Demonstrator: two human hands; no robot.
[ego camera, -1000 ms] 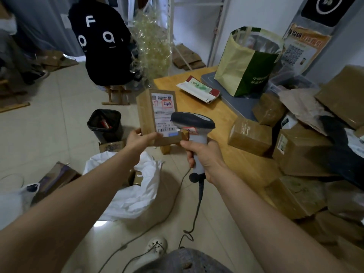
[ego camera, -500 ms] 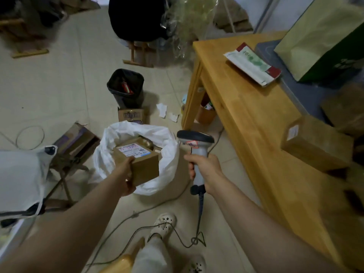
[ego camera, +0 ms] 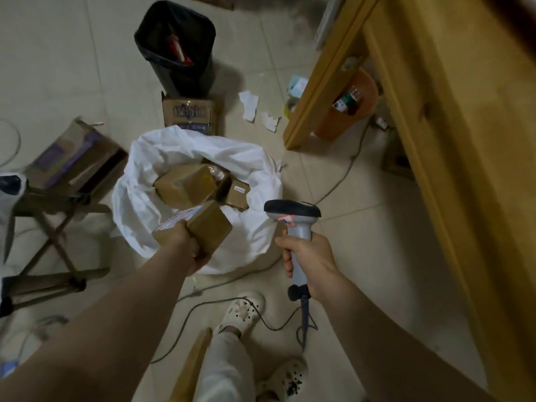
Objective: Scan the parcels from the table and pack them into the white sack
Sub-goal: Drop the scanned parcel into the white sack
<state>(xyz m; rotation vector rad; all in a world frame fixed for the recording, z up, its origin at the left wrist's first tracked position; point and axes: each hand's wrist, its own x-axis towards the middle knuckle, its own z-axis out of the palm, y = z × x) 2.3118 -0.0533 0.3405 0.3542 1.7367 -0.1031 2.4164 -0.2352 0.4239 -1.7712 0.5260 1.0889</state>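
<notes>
The white sack (ego camera: 255, 175) stands open on the floor, with brown parcels (ego camera: 185, 188) lying inside it. My left hand (ego camera: 190, 246) grips a brown cardboard parcel (ego camera: 207, 227) with a white label on top, held over the sack's near rim. To the right of the sack, my right hand (ego camera: 309, 261) holds the grey barcode scanner (ego camera: 293, 216) by its handle, head pointing left. The scanner's cable hangs down to the floor.
The wooden table (ego camera: 464, 140) fills the right side, an orange bin (ego camera: 351, 105) under it. A black waste bin (ego camera: 177, 50) and small cartons (ego camera: 190, 113) stand beyond the sack. A folding stool with a carton (ego camera: 72, 161) is on the left. Cables and my feet (ego camera: 243, 311) are below.
I have looked further down and the table's parcels have left the view. My left hand has lowered the labelled parcel from scanner height to the sack's mouth. The scanner hand stays put.
</notes>
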